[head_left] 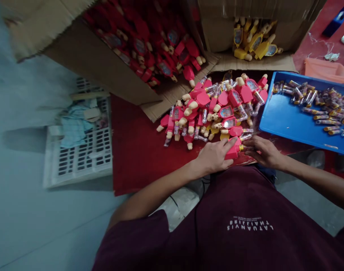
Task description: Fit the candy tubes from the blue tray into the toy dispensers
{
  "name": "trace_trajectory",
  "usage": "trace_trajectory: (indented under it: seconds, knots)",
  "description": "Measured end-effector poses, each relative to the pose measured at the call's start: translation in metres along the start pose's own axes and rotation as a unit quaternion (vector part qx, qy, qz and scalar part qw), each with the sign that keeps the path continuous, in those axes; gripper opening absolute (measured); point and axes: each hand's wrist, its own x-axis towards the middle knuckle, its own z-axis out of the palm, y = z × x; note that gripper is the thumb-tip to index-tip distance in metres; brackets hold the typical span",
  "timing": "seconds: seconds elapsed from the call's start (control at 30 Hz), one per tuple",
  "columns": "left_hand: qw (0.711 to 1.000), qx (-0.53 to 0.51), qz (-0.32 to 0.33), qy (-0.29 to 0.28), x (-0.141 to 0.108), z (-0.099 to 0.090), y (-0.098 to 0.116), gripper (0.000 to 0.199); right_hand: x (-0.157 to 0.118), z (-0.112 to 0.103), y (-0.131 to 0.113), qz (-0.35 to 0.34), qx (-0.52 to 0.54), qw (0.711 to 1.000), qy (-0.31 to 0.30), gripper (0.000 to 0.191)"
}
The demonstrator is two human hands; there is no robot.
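Note:
My left hand [215,156] is closed around a pinkish-red plastic toy [232,151] at the table's front edge. A small clear tube with a yellow end [241,148] joins the toy's right side, and my right hand [262,150] pinches its other end, mostly hidden by the fingers. Just beyond my hands lies a heap of similar red toys [201,98], with cream-coloured knobs and shiny picture windows. Many have clear tubes attached. To the right, a blue tray [287,130] holds many small wrapped tubes [328,113] with yellow ends.
A cardboard box [104,71] full of red toys opens toward the heap. Behind it, another carton [222,34] holds yellow toys [256,43]. A white plastic crate [55,162] with cloth on it stands left of the red table [132,158]. An orange tray [326,69] sits behind the blue one.

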Motion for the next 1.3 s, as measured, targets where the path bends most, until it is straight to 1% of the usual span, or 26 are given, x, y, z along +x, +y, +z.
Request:
trace_trajectory:
  seconds: [0.1, 0.2, 0.23, 0.27, 0.33, 0.37, 0.4, 0.43, 0.47, 0.53, 0.57, 0.6, 0.63, 0.67, 0.7, 0.77, 0.8, 0.83, 0.87, 0.9, 0.97, 1.03, 1.1, 1.2, 1.27, 1.3]
  knots:
    - [0.999, 0.046, 0.005, -0.007, -0.001, -0.002, 0.005, 0.078, 0.001, -0.001, -0.003, 0.052, 0.040, 0.998, -0.010, 0.016]
    - [0.997, 0.082, 0.008, -0.003, -0.003, 0.001, 0.009, 0.080, 0.004, -0.001, -0.006, 0.167, 0.130, 0.976, -0.042, 0.023]
    - [0.995, 0.097, 0.011, 0.001, -0.003, 0.003, 0.010, 0.080, 0.005, 0.000, -0.006, 0.222, 0.172, 0.958, -0.055, 0.027]
    - [0.994, 0.110, 0.017, 0.006, -0.003, 0.005, 0.010, 0.078, 0.005, 0.001, -0.006, 0.283, 0.219, 0.931, -0.072, 0.032]
    - [0.991, 0.128, 0.038, 0.011, -0.002, 0.009, 0.009, 0.073, 0.004, 0.004, -0.003, 0.396, 0.307, 0.857, -0.122, 0.046]
    - [0.990, 0.129, 0.051, 0.009, -0.001, 0.011, 0.008, 0.072, 0.004, 0.004, -0.002, 0.435, 0.333, 0.823, -0.152, 0.052]
    - [0.991, 0.123, 0.061, 0.005, 0.000, 0.014, 0.005, 0.073, 0.003, 0.005, 0.000, 0.453, 0.338, 0.806, -0.177, 0.057]
    - [0.992, 0.108, 0.065, -0.003, 0.001, 0.015, 0.003, 0.074, 0.003, 0.004, 0.001, 0.447, 0.319, 0.814, -0.188, 0.058]
    - [0.994, 0.083, 0.062, -0.013, 0.002, 0.016, 0.000, 0.075, 0.002, 0.003, 0.001, 0.417, 0.279, 0.846, -0.179, 0.056]
    - [0.998, 0.014, 0.044, -0.032, 0.004, 0.015, -0.006, 0.075, 0.002, 0.000, 0.001, 0.302, 0.166, 0.931, -0.123, 0.047]
    - [0.999, -0.016, 0.033, -0.037, 0.004, 0.013, -0.008, 0.073, 0.002, -0.001, -0.001, 0.238, 0.115, 0.960, -0.091, 0.043]
    - [0.998, -0.033, 0.026, -0.039, 0.004, 0.010, -0.008, 0.072, 0.002, -0.002, -0.002, 0.191, 0.081, 0.976, -0.068, 0.040]
    - [0.998, -0.032, 0.027, -0.036, 0.003, 0.008, -0.008, 0.072, 0.003, -0.002, -0.004, 0.173, 0.072, 0.981, -0.059, 0.039]
    - [0.999, -0.013, 0.032, -0.030, 0.003, 0.005, -0.007, 0.074, 0.004, -0.001, -0.006, 0.187, 0.086, 0.977, -0.059, 0.039]
    - [0.999, 0.018, 0.041, -0.022, 0.003, 0.002, -0.005, 0.076, 0.004, 0.001, -0.007, 0.226, 0.118, 0.964, -0.068, 0.040]
    - [0.995, 0.082, 0.057, -0.008, 0.003, -0.001, -0.002, 0.077, 0.006, 0.004, -0.008, 0.331, 0.202, 0.916, -0.108, 0.046]
    - [0.993, 0.101, 0.066, -0.005, 0.004, -0.001, -0.002, 0.077, 0.006, 0.005, -0.008, 0.370, 0.232, 0.891, -0.129, 0.048]
    - [0.992, 0.109, 0.069, -0.005, 0.005, 0.000, -0.002, 0.076, 0.007, 0.006, -0.007, 0.385, 0.242, 0.879, -0.142, 0.049]
    - [0.992, 0.106, 0.069, -0.010, 0.007, 0.000, -0.003, 0.075, 0.007, 0.006, -0.005, 0.376, 0.229, 0.887, -0.142, 0.048]
    - [0.993, 0.095, 0.066, -0.017, 0.008, 0.001, -0.005, 0.075, 0.006, 0.006, -0.003, 0.343, 0.194, 0.910, -0.130, 0.045]
    - [0.996, 0.061, 0.056, -0.031, 0.010, 0.002, -0.008, 0.076, 0.006, 0.003, 0.000, 0.240, 0.101, 0.962, -0.083, 0.038]
    - [0.997, 0.046, 0.048, -0.034, 0.010, 0.002, -0.010, 0.077, 0.006, 0.001, 0.001, 0.168, 0.058, 0.982, -0.061, 0.035]
    - [0.997, 0.060, 0.044, -0.021, 0.010, 0.003, -0.009, 0.080, 0.010, -0.001, 0.000, 0.181, 0.089, 0.977, -0.068, 0.034]
    - [0.997, 0.070, 0.039, 0.002, 0.015, 0.008, -0.009, 0.082, 0.020, -0.003, -0.001, 0.255, 0.133, 0.953, -0.095, 0.039]
    - [0.997, 0.059, 0.029, 0.029, 0.027, 0.010, -0.015, 0.076, 0.028, -0.002, 0.007, 0.267, 0.103, 0.955, -0.076, 0.042]
    - [0.997, 0.058, 0.016, 0.049, 0.035, 0.009, -0.021, 0.071, 0.030, -0.002, 0.016, 0.261, 0.075, 0.961, -0.048, 0.044]
